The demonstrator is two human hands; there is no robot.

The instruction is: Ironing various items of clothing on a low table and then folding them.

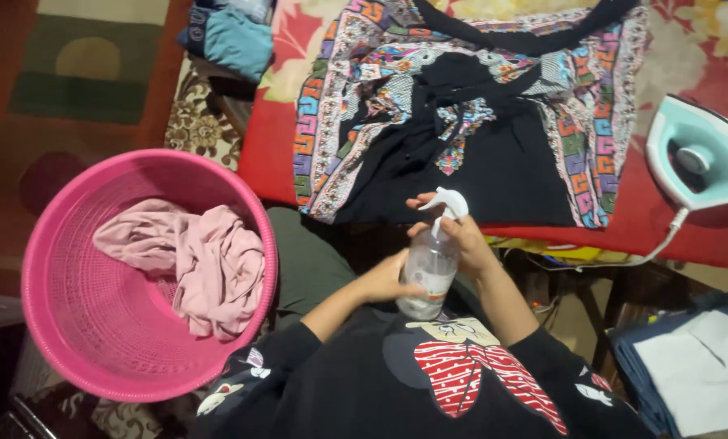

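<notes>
The left hand (384, 280) wraps the clear spray bottle (429, 268) low down; the right hand (461, 236) clasps its white trigger head, near the patterned black garment (478, 154).

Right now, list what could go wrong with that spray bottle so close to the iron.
The spray bottle, held in both the left hand and right hand, could mist toward the iron standing on the red board. The cord hangs off the edge, so an elbow might snag it.
</notes>
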